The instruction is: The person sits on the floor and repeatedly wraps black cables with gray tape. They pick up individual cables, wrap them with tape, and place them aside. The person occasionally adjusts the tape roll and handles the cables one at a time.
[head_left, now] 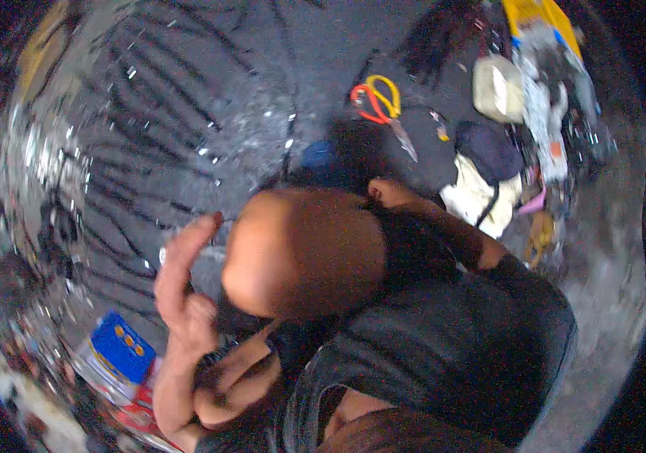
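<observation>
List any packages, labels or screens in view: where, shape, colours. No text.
Blue box: lower left, beside the left hand; rectangular, blue top with small orange marks, white side.
Red and white package: under the blue box at the lower left edge; flat, mostly hidden.
Yellow package: top right edge; flat, yellow with a blue stripe, blurred.
White wrappers: right side, below the yellow package; crumpled, white with small coloured patches.
No screens or signs visible.

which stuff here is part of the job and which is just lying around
In hand: left hand, right hand, black fabric by the right hand.
Lying about: scissors, blue box, cream bag, dark cap, black strands.
</observation>
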The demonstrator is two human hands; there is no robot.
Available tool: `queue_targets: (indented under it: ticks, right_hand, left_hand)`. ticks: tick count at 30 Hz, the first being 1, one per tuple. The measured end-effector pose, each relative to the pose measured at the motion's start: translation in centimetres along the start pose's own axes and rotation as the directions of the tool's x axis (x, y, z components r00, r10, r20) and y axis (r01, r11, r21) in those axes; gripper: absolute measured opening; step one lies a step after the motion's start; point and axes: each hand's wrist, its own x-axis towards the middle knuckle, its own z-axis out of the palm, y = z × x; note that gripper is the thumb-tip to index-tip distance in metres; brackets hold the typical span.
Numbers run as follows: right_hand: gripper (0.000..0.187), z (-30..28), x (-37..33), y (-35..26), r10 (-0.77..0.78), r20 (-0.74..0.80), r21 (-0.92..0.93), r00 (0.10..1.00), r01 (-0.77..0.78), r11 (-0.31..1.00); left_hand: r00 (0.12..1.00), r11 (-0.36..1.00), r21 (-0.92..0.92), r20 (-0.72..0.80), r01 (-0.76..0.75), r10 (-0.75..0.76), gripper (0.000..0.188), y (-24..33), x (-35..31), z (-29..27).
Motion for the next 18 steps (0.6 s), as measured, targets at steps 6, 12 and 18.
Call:
queue_targets:
  ticks: [6, 12, 18]
  right_hand:
    - [0.035, -3.9, -13.9, 0.8, -0.108, -0.172, -0.12, 0.979, 0.088, 0.989]
    - [0.025, -7.7, -5.3, -3.3, -0.267, -0.424, -0.363, 0.865, 0.108, 0.926]
    - [0.025, -7.1, -7.1, -14.1, -0.496, 0.166, -0.415, 0.853, 0.516, 0.749]
  left_hand:
    - [0.598, 0.686, -0.701, -0.469, 0.196, -0.65, 0.035, -4.1, -2.6, 2.2]
    - [0.489, 0.519, -0.851, -0.421, 0.078, -0.764, 0.022, -7.2, -5.2, 1.8]
    - [0.441, 0.561, -0.816, -0.456, 0.139, -0.773, 0.013, -6.4, -5.1, 2.4]
